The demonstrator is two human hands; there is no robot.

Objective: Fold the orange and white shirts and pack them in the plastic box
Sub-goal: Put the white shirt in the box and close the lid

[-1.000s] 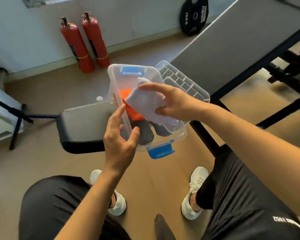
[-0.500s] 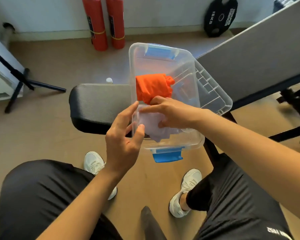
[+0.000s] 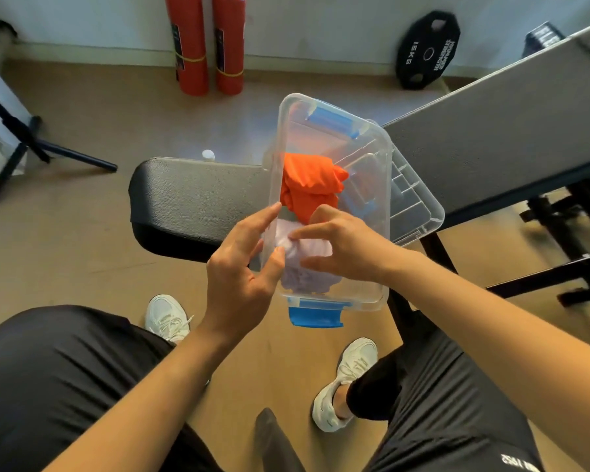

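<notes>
Inside plastic box | white shirt now beside orange shirt

The right hand covers much of the white shirt — the two fire extinguishers lose their tops at the upper edge
</notes>
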